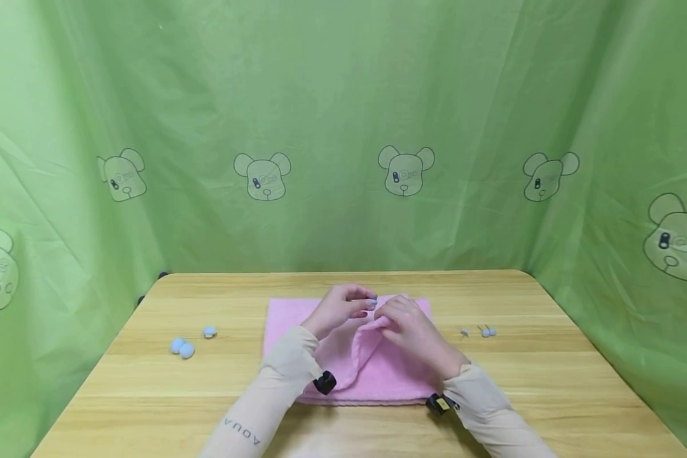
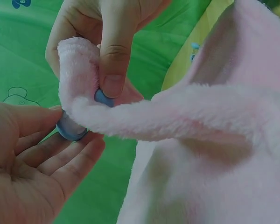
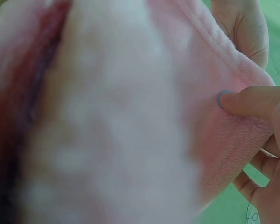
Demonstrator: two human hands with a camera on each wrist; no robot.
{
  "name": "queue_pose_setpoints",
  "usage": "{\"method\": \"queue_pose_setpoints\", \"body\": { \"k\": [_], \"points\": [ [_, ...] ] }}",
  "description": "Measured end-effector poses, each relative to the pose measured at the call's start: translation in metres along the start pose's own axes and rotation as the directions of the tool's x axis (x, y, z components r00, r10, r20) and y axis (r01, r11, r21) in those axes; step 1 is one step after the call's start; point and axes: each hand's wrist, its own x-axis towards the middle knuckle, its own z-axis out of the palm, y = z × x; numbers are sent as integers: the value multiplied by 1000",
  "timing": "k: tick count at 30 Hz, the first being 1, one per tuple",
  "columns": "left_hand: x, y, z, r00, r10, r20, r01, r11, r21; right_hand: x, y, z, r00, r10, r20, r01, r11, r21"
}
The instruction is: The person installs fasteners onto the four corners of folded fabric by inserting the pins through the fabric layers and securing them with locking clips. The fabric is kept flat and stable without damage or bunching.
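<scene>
A pink plush blanket (image 1: 397,378) lies folded on the table, one corner lifted between both hands. My left hand (image 1: 339,310) pinches a round blue fastener cap (image 2: 71,129) between thumb and fingers, right at the underside of that raised corner. From the other side, my right hand (image 1: 409,327) grips the blanket corner. Its thumb (image 3: 252,100) presses the blue head of a pin (image 2: 104,98) against the fabric. The pin's shaft is hidden by the cloth and cap. Blurred folds of blanket fill much of the right wrist view.
Two blue caps (image 1: 186,350) sit side by side at the table's left, with another cap (image 1: 208,332) just behind them. Small blue-headed pins (image 1: 485,332) lie right of the blanket. Green curtains (image 1: 332,95) with bear prints surround the wooden table (image 1: 120,394).
</scene>
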Motion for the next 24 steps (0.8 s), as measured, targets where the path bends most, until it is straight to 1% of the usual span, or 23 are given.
{"method": "queue_pose_setpoints", "body": {
  "k": [6,10,17,24],
  "points": [
    [0,-3,-1,1000,-4,10,4,1000,-16,0,-1,-1,1000,8,7,-8,1000,3],
    [0,-3,-1,1000,-15,13,15,1000,-7,0,-1,0,1000,8,10,-8,1000,1],
    [-1,-4,-1,1000,-7,27,8,1000,-10,0,0,0,999,30,23,-30,999,14],
    [-2,-5,0,999,-12,36,12,1000,-14,0,1,-1,999,31,11,-31,999,18]
  ]
}}
